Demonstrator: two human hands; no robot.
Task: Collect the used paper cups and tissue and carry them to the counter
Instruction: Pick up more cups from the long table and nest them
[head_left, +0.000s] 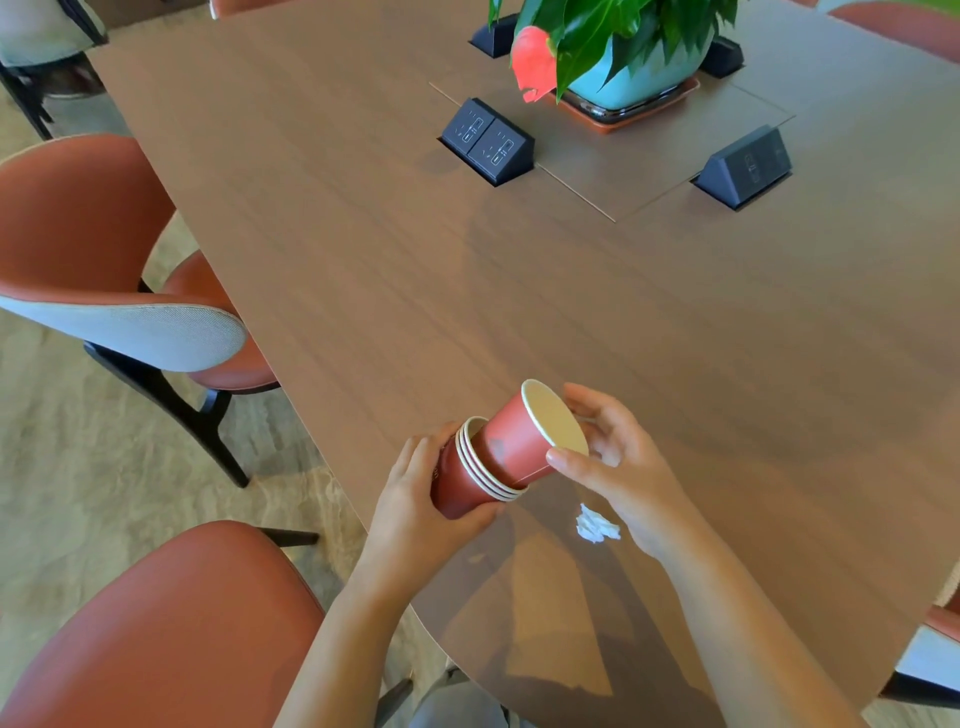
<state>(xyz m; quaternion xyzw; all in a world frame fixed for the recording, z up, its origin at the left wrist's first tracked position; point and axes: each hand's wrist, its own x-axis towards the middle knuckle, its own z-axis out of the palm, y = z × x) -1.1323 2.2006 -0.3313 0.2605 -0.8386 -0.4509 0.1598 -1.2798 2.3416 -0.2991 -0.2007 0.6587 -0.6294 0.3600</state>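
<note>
Three nested cups lie sideways in your left hand, fingers curled round them, mouth open toward the fourth cup. Your right hand pinches that cup's rim to slide it in. The tissue lies on the table, near your right wrist.

Open tabletop ahead; socket boxes, potted plant block centre; chairs crowd left edge.

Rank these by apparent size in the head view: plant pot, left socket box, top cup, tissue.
1. plant pot
2. left socket box and top cup: these look about alike; the cup is nearer the camera, so no ranking.
3. tissue
</note>
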